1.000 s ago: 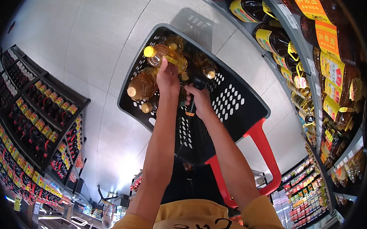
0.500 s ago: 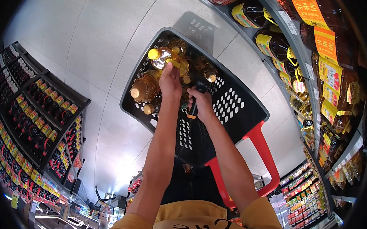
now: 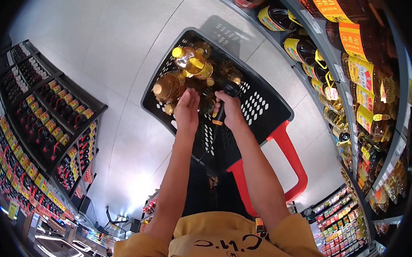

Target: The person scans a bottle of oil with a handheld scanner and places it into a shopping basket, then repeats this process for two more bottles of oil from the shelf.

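A black basket cart with a red handle holds several bottles. Near its far end lies an oil bottle with a yellow cap and handle, and a large amber bottle is at its left. My left hand is just below these bottles, fingers extended and close together, holding nothing visible. My right hand is wrapped round a dark handheld object with an orange end, over the middle of the basket. Its lower part is hidden.
Shelves of large oil bottles curve along the right. On the left stands a rack of dark bottles with red and yellow labels. Pale floor tiles lie between the rack and cart. Packaged goods fill shelves at the lower right.
My left hand has let go of the yellow-capped bottle and moved back toward me. The bottle stays in the basket. My right hand still holds the dark object, and the view has shifted slightly.
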Tool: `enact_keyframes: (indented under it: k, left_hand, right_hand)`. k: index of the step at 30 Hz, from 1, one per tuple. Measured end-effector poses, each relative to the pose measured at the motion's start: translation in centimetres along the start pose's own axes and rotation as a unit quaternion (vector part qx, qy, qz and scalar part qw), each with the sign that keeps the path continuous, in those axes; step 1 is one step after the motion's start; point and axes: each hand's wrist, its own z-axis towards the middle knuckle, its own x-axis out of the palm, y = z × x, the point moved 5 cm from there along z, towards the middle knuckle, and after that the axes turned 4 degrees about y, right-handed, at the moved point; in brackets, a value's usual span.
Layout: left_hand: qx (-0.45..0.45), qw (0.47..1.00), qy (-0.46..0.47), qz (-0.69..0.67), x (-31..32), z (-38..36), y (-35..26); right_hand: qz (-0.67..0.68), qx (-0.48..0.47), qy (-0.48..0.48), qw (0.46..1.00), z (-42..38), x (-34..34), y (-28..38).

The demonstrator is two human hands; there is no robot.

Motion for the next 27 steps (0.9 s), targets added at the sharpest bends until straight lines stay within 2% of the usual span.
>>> enact_keyframes:
  k: [10, 18, 25, 27]
  left_hand:
    - [-0.053, 0.998, -0.035, 0.008, -7.9, -18.9, 2.6]
    - [-0.113, 0.989, 0.037, 0.092, -8.2, -25.7, 4.1]
    - [-0.058, 0.972, 0.104, 0.201, -6.3, -29.6, 3.2]
    - [0.010, 0.949, 0.177, 0.261, -4.4, -30.7, 4.0]
  right_hand:
    - [-0.029, 0.001, 0.042, 0.999, -8.7, 0.9, 0.5]
    - [-0.035, -0.040, 0.079, 0.995, -20.3, 1.7, -0.5]
    - [-0.091, -0.128, 0.084, 0.984, -34.8, -0.4, -0.7]
    - [-0.106, -0.161, 0.095, 0.977, -37.9, -1.7, -0.4]
